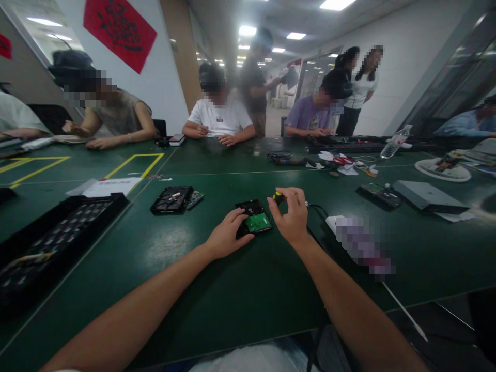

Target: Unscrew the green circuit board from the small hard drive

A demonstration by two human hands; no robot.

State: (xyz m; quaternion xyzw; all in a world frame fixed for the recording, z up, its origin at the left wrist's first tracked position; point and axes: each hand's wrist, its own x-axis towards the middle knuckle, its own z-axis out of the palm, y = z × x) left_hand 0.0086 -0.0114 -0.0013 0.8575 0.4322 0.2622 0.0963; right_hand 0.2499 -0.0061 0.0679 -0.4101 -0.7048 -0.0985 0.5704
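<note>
A hard drive (253, 211) with a green circuit board (259, 222) facing up lies on the green table in front of me. My left hand (228, 232) rests on its left side, fingers spread over the edge. Just right of the drive, my right hand (290, 214) is raised and closed around the yellow and black handle of a screwdriver (278, 197). The screwdriver's shaft and tip cannot be made out. Left of the drive sit another black drive (171, 200) with small bits on top and a small circuit part (195, 199).
A long black tray (58, 243) fills the left side. To the right are a white power strip (349, 237) with cables, another drive (380, 196), a grey box (430, 196) and a plastic bottle (396, 142). Several people sit across the table (217, 289).
</note>
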